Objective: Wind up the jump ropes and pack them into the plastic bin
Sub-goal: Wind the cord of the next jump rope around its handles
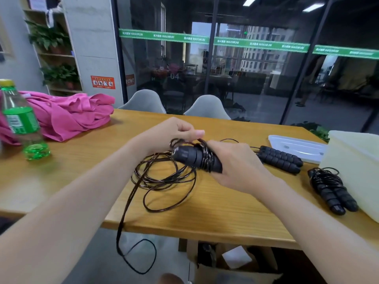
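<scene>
My right hand [235, 167] grips the black foam handles [196, 158] of a jump rope, held just above the wooden table [215, 212]. A few turns of dark cord are wound round the handles. My left hand [176, 130] pinches the cord just above them. The loose cord [164, 181] lies in loops on the table and hangs over the front edge toward the floor. A second rope's handles [281, 158] lie to the right with its cord loose. A third rope [330, 189], fully wound, lies beside the translucent plastic bin [356, 160] at the right edge.
The bin's lid [295, 146] lies flat behind the second rope. A green bottle [22, 124] and a pink cloth [67, 115] sit at the table's left. Two grey chairs [207, 109] stand behind the table. A cardboard box [235, 267] is on the floor below.
</scene>
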`<state>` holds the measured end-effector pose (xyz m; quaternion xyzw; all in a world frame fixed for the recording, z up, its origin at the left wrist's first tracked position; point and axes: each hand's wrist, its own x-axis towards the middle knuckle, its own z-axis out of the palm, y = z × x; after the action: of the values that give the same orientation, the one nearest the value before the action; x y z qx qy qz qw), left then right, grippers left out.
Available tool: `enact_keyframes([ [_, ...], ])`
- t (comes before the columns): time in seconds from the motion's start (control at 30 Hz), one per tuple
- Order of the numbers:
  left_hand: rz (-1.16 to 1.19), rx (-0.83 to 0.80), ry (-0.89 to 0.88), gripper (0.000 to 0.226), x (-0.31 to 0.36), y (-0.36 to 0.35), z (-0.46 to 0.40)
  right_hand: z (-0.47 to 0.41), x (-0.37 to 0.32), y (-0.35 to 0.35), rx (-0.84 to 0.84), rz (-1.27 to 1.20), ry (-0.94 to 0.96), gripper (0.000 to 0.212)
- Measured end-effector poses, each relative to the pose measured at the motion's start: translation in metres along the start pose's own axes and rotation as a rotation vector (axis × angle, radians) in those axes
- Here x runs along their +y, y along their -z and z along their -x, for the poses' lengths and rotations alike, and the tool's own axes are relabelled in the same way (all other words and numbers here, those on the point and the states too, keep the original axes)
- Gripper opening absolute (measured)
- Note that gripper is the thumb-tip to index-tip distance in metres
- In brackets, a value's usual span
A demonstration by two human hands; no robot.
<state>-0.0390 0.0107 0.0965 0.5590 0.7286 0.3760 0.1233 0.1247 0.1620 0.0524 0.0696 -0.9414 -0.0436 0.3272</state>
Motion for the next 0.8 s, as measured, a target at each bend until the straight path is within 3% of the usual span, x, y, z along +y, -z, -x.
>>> enact_keyframes([
  [0.1,0.117,0.098,-0.019,0.027,0.006,-0.010,-0.001,-0.004,0.004,0.003,0.126,-0.030,-0.155,0.036],
  [0.23,0.268,0.215,0.122,0.037,0.001,-0.035,-0.003,-0.013,0.007,0.004,0.199,-0.068,-0.356,0.040],
  [0.4,-0.100,0.305,0.180,0.041,-0.003,-0.063,0.017,-0.023,0.019,-0.006,0.115,0.056,-0.601,0.031],
  [0.5,-0.353,0.315,0.148,0.044,0.006,-0.077,0.035,-0.022,0.025,-0.010,-0.057,0.162,-0.711,0.028],
  [0.63,-0.821,0.326,0.061,0.045,0.017,-0.071,0.038,-0.012,0.014,-0.024,-0.321,0.277,-0.561,0.031],
  [0.73,-0.856,0.269,-0.003,0.052,0.021,-0.045,0.029,0.004,0.013,-0.028,-0.379,0.272,-0.351,0.039],
  [0.8,-0.775,0.124,-0.015,0.051,0.021,-0.032,0.020,0.014,0.015,-0.027,-0.405,0.209,-0.194,0.053],
])
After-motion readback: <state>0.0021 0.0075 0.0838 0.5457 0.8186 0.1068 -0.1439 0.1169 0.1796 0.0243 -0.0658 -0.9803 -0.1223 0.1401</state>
